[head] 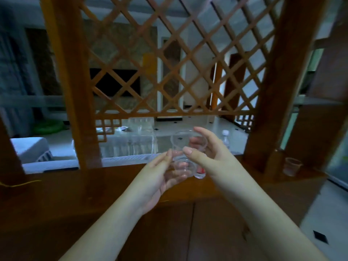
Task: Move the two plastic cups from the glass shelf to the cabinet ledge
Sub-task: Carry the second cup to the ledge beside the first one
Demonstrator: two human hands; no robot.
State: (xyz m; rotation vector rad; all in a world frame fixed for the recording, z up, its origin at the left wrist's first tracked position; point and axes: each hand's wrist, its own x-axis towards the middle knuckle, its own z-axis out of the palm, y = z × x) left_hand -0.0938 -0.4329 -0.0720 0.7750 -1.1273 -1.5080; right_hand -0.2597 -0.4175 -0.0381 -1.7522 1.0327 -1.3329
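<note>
my forearms run off the bottom edge; the clear cups [185,153] blur together between my fingers [188,150], their count unclear.

Clear, glossy plastic is seen in the cup [188,143], polished brown wood in the ledge [75,187] and lattice [169,59].

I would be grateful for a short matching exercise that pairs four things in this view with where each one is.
Things:
1. clear plastic cup with the wide rim
2. smaller clear plastic cup
3. small cup with a pinkish tint
4. small clear bottle with a white cap

Places:
A. beyond the ledge, past the right hand
B. standing alone on the wooden cabinet ledge, far right
C. in the right hand's fingers
D. lower, against the left hand

Pairs: 1-C, 2-D, 3-B, 4-A
</note>
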